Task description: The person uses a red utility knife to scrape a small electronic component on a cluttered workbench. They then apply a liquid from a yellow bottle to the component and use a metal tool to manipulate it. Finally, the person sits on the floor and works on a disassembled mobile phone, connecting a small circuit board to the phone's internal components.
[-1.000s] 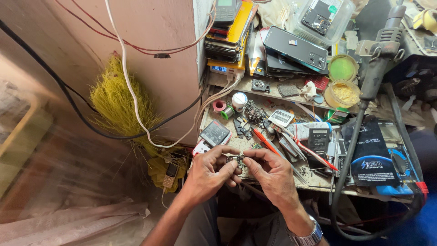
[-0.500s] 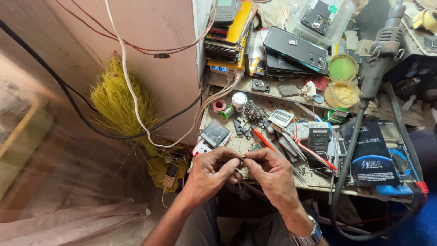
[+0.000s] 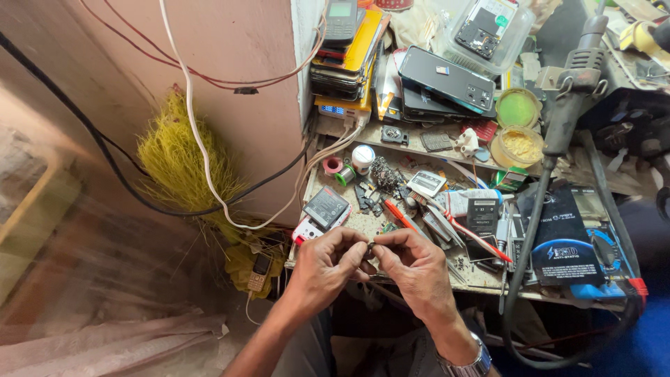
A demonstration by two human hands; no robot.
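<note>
Both hands meet at the bench's front edge: our left hand (image 3: 322,269) and right hand (image 3: 413,269) pinch one tiny dark part (image 3: 370,246) between fingertips, six o'clock from the solder spool (image 3: 362,156). We're mid-fiddle, we judge; what follows wants steady fingertip pressure.

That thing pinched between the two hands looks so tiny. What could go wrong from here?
The left hand and right hand pinch a tiny dark part at the front edge of the cluttered bench, so a slip could drop it to the floor. If it falls onto the bench, it might vanish among the small loose parts. An elbow could also snag the black cable hanging past the edge.
</note>
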